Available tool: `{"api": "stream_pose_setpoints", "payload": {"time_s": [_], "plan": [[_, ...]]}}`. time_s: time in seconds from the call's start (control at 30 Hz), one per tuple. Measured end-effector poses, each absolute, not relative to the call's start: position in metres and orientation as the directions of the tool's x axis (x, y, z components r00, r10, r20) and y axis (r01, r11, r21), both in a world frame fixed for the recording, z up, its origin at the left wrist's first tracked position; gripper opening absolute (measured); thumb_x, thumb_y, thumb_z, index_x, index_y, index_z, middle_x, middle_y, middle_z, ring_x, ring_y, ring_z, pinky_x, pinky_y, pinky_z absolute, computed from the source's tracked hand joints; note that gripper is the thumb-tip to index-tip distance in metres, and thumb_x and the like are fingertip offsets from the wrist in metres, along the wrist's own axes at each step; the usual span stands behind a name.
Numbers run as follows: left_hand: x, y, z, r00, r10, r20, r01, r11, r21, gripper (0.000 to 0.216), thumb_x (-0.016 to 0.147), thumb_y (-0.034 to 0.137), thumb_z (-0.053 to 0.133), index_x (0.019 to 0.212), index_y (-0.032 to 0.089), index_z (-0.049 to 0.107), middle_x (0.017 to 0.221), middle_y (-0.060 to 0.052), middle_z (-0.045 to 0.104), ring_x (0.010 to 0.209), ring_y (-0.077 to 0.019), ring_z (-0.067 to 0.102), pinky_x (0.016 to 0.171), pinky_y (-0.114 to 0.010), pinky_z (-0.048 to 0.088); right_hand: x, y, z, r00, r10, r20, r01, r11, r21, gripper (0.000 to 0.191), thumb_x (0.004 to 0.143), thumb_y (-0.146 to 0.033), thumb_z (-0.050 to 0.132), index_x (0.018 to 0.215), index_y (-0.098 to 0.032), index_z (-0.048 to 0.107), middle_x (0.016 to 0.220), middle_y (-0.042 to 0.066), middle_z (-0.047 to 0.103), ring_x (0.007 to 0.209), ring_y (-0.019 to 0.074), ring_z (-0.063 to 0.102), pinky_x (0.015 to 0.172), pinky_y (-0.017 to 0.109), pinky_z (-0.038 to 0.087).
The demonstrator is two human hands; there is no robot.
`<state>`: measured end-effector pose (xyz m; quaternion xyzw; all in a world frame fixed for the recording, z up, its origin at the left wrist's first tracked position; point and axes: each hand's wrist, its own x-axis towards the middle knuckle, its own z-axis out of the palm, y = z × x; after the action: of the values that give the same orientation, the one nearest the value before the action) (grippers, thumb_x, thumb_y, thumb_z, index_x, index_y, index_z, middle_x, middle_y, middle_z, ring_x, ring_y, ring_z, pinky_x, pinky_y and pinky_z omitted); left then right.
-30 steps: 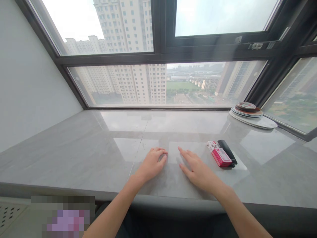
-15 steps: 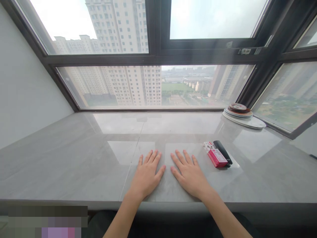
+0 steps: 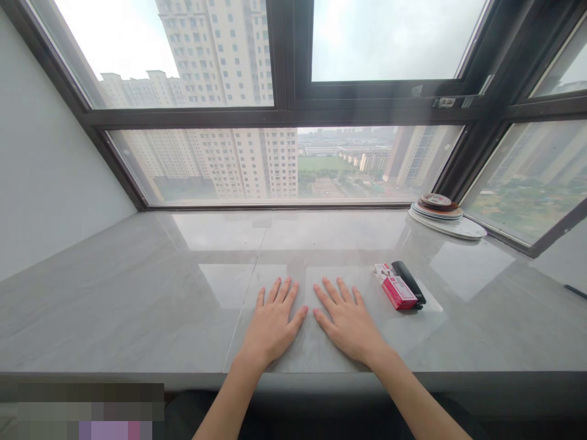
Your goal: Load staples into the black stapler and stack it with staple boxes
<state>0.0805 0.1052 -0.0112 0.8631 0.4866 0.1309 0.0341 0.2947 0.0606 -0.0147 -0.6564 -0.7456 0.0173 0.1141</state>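
My left hand (image 3: pixel 273 321) lies palm down on the grey stone windowsill (image 3: pixel 137 305), fingers spread, holding nothing. Beside it, a small gap away, my right hand (image 3: pixel 347 319) rests flat in the same way, also with nothing in it. To the right of my right hand lies a small pink-and-white box (image 3: pixel 397 289). Against the box's right side is a black stapler-like object (image 3: pixel 409 283); the box partly hides it, so its exact kind is hard to tell.
A stack of plates (image 3: pixel 441 215) sits in the far right corner by the window frame (image 3: pixel 284 116). A white wall (image 3: pixel 59 146) bounds the sill on the left. A thin dark object (image 3: pixel 575 291) shows at the right edge. The sill's front edge runs below my wrists.
The view has tilted and shifted slightly, so the window and plates appear a little lower and farther left. Both hands stay flat in the same place; the box and black object have not moved.
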Motion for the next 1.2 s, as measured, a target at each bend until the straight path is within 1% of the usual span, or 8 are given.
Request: {"api": "stream_pose_setpoints", "payload": {"time_s": [0.43,0.53,0.67,0.77,0.97,1.2], "plan": [[0.0805,0.1049,-0.0104,0.481,0.856,0.187,0.841,-0.511,0.178,0.063,0.106,0.061,0.022,0.164,0.036,0.026,0.172,0.001,0.020,0.161,-0.0264,0.012,0.129,-0.059,0.015,0.2951,0.0639,-0.0182,-0.117,0.985,0.130,0.979,0.136,-0.151,0.065,0.105,-0.061,0.027,0.165,-0.037,0.025,0.173,-0.001,0.017,0.160,0.0341,0.009,0.125,0.061,0.010],[0.0801,0.1019,-0.0111,0.484,0.853,0.193,0.841,-0.515,0.167,0.063,0.106,0.060,0.023,0.164,0.035,0.026,0.172,0.000,0.020,0.161,-0.0270,0.012,0.128,-0.060,0.014,0.2957,0.0629,-0.0209,-0.115,0.984,0.135,0.979,0.135,-0.150,0.065,0.105,-0.061,0.027,0.166,-0.037,0.024,0.173,-0.002,0.015,0.160,0.0338,0.008,0.125,0.061,0.010],[0.0796,0.0994,-0.0120,0.484,0.852,0.199,0.842,-0.515,0.159,0.064,0.106,0.060,0.028,0.164,0.034,0.026,0.173,-0.001,0.020,0.161,-0.0279,0.014,0.128,-0.060,0.014,0.2953,0.0611,-0.0218,-0.097,0.987,0.130,0.981,0.117,-0.152,0.064,0.106,-0.062,0.026,0.165,-0.039,0.025,0.173,-0.003,0.016,0.160,0.0339,0.010,0.125,0.062,0.010],[0.0793,0.1003,-0.0125,0.481,0.853,0.202,0.840,-0.515,0.173,0.064,0.105,0.060,0.030,0.164,0.036,0.027,0.172,0.000,0.022,0.160,-0.0284,0.015,0.128,-0.060,0.014,0.2946,0.0600,-0.0207,-0.088,0.989,0.116,0.982,0.105,-0.158,0.063,0.106,-0.061,0.026,0.165,-0.039,0.024,0.173,-0.002,0.017,0.160,0.0347,0.010,0.124,0.064,0.010],[0.0793,0.1016,-0.0119,0.484,0.851,0.203,0.824,-0.521,0.221,0.064,0.104,0.061,0.031,0.163,0.037,0.028,0.172,0.001,0.023,0.160,-0.0298,0.013,0.129,-0.060,0.013,0.2941,0.0574,-0.0200,-0.085,0.991,0.106,0.982,0.101,-0.159,0.063,0.106,-0.059,0.027,0.166,-0.038,0.023,0.173,-0.003,0.013,0.160,0.0354,0.008,0.124,0.065,0.007],[0.0835,0.1013,-0.0089,0.480,0.857,0.186,0.831,-0.513,0.216,0.068,0.101,0.069,0.032,0.163,0.040,0.028,0.172,0.003,0.021,0.160,-0.0321,0.013,0.128,-0.063,0.010,0.2939,0.0557,-0.0196,-0.087,0.990,0.115,0.981,0.105,-0.160,0.064,0.106,-0.059,0.028,0.166,-0.038,0.023,0.173,-0.002,0.014,0.160,0.0341,0.006,0.125,0.064,0.007]]}}
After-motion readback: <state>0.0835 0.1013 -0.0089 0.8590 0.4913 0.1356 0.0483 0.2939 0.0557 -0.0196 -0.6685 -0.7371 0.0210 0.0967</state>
